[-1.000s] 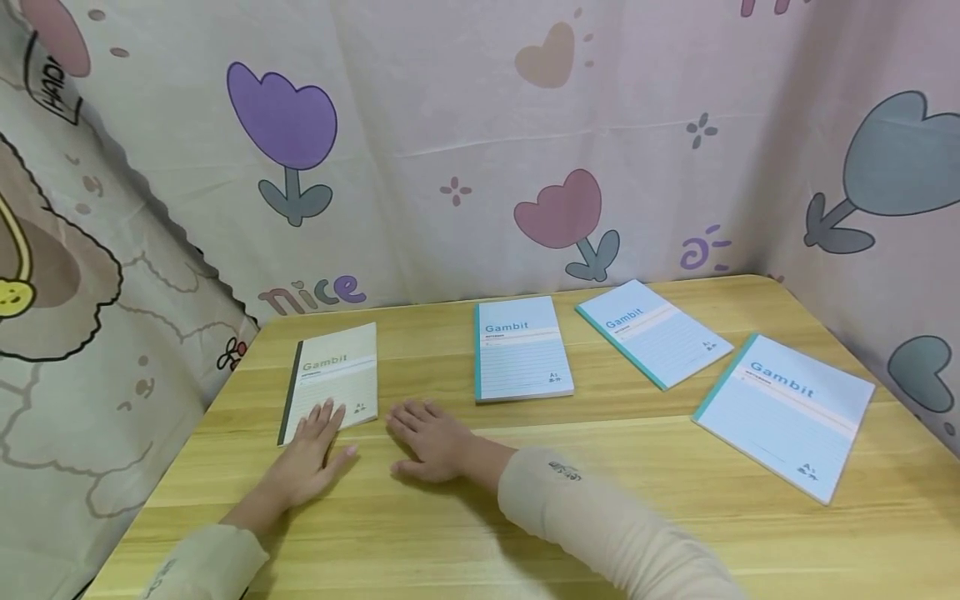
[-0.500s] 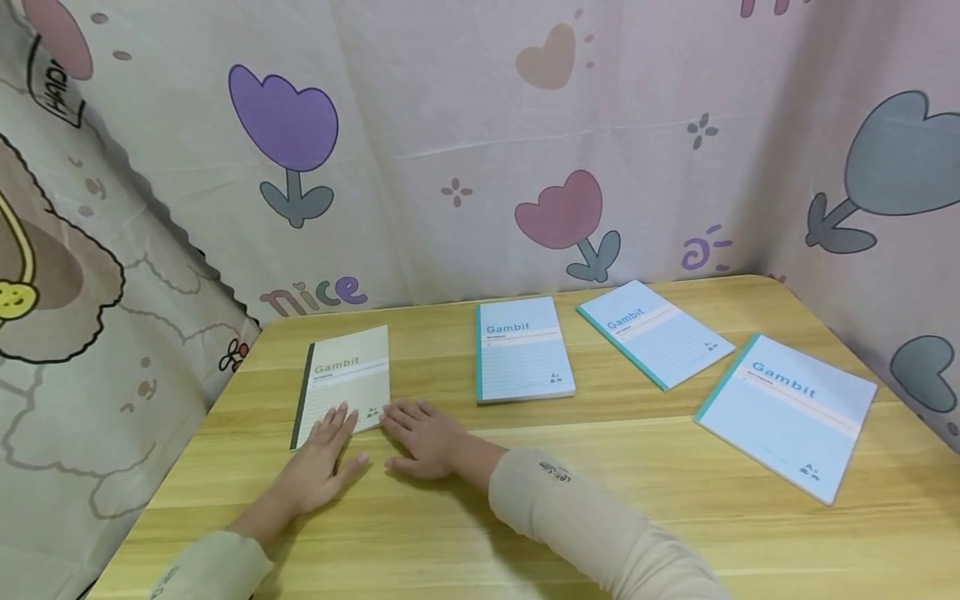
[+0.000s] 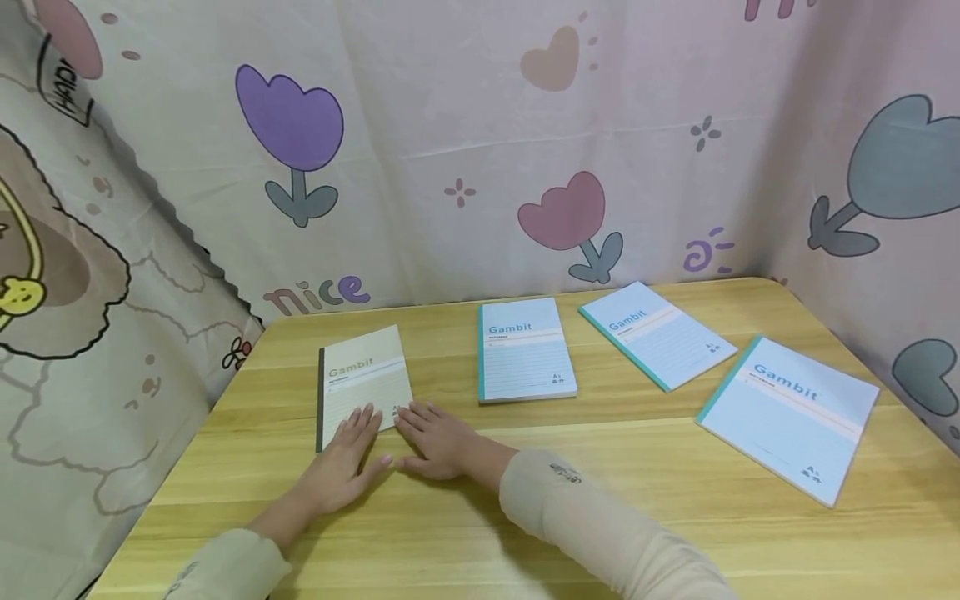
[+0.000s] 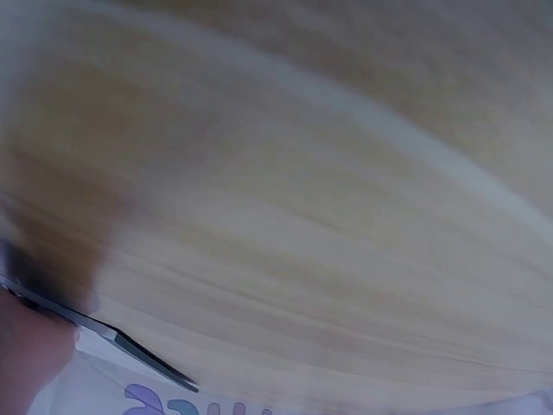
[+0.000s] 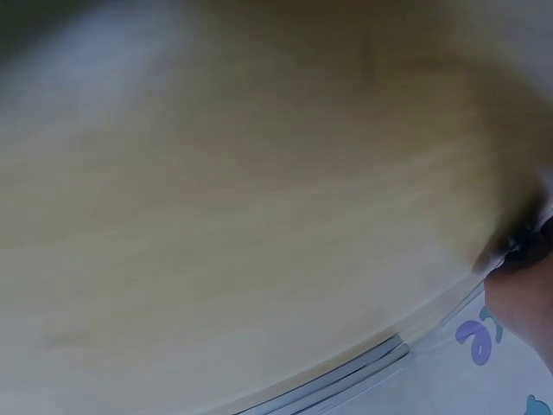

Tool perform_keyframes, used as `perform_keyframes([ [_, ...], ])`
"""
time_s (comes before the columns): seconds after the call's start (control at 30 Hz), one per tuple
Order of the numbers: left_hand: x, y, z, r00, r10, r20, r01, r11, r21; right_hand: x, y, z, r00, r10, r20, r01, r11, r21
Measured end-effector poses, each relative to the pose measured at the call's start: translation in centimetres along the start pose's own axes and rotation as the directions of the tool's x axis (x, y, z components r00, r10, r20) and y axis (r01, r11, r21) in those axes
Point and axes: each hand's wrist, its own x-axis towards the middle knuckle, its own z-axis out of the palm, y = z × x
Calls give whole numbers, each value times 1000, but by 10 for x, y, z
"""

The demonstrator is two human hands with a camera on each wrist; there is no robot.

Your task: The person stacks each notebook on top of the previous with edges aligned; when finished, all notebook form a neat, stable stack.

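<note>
A cream notebook (image 3: pixel 367 367) with a dark spine lies at the left of the table in the head view, slightly turned. My left hand (image 3: pixel 341 467) rests palm down, its straight fingers over the notebook's lower edge. Fingertips of my right hand (image 3: pixel 438 442) touch its lower right corner, with the fingers extended. Both thumbs point toward each other below the notebook. In the left wrist view, part of the left hand (image 4: pixel 34 346) shows beside the notebook's dark edge (image 4: pixel 151 359). Only a piece of the right hand (image 5: pixel 523 303) shows in the right wrist view.
To the right on the wooden table (image 3: pixel 600 467) lie three light blue notebooks: an upright one (image 3: pixel 527 358) nearest, a tilted one (image 3: pixel 660 333) behind, and another tilted one (image 3: pixel 787 425) at far right. A printed curtain (image 3: pixel 427 108) hangs around the back and sides.
The cream notebook has slid to the right under my left hand and turned a little. The gap between it and my right hand has closed. The blue notebooks have stayed put.
</note>
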Motion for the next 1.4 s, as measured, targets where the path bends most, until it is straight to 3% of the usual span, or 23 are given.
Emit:
perform_keyframes([
  [0.43, 0, 10, 3, 999, 28, 27, -28, 1000, -8, -20, 10, 0, 999, -32, -11, 32, 999, -9],
  [0.73, -1, 19, 8, 993, 114, -13, -114, 993, 22, -38, 18, -1, 999, -46, -19, 47, 999, 25],
  [1.4, 2, 44, 10, 976, 212, 40, -212, 977, -1, -72, 38, 1, 994, -102, -41, 105, 990, 90],
])
